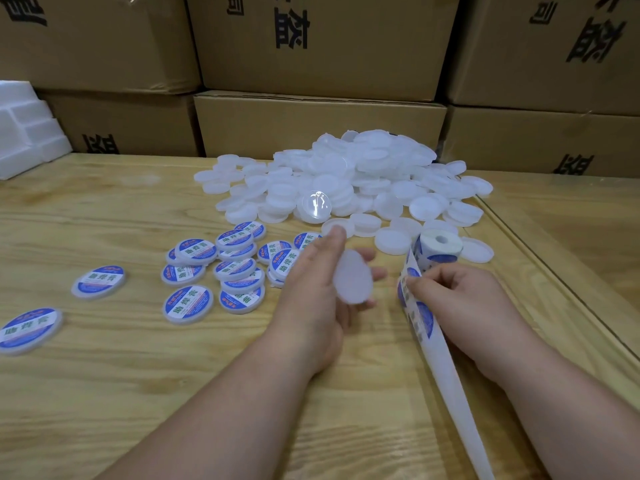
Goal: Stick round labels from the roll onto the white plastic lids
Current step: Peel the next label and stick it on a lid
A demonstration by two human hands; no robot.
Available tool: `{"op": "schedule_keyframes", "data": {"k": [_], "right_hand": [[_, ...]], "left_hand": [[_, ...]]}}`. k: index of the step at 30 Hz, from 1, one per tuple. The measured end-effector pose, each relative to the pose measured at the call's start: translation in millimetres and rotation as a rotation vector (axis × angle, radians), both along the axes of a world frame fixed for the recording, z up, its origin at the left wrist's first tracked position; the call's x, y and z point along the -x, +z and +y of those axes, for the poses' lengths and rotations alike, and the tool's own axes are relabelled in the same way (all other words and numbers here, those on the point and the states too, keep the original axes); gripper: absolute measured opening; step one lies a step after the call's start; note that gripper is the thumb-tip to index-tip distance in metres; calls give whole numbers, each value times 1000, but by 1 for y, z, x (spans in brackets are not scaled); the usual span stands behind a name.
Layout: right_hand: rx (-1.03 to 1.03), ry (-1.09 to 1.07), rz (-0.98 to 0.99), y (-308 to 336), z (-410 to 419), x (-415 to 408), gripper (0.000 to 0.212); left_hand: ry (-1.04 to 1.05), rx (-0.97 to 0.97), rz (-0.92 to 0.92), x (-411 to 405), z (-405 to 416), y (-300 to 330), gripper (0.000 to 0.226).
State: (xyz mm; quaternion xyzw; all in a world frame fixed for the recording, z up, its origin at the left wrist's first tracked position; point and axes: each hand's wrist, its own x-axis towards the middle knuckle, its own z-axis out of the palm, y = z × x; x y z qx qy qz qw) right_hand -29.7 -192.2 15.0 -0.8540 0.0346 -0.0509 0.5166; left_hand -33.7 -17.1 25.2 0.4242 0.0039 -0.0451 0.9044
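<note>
Head view: left hand (322,289) holds one blank lid (352,277) on edge, thumb on the far rim, fingers curled behind it, flat face turned toward the other hand, presumably so a label can go straight on. Right hand (460,299) pinches the edge of a label on the backing strip (415,306), grip closed on it, looks like mid-peel. Strip runs from the label roll (440,242) standing just far of that hand and trails toward the near edge of the bench (104,393). Blank lid pile (346,178) sits far centre, within reach. Labelled lids (228,268) are dumped left, apart from the blanks, so no mix-up. Cardboard boxes (318,123) stacked behind.
</note>
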Motion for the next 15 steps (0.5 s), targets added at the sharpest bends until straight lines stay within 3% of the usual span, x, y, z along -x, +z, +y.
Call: {"op": "schedule_keyframes", "data": {"k": [4,6,11,15], "right_hand": [[-132,78,81,3,0,3,41],[-197,119,96,5,1,4,49],[-263,163,65,6,1,3,32],[-310,187,75,8,0,4,30]], "left_hand": [[124,-33,9,-6,2,-1,55],[98,-112,-28,-5,2,-3,46],[16,-481,-234,5,-6,-10,21],[-64,-610,-340,11,-11,-12,23]]}}
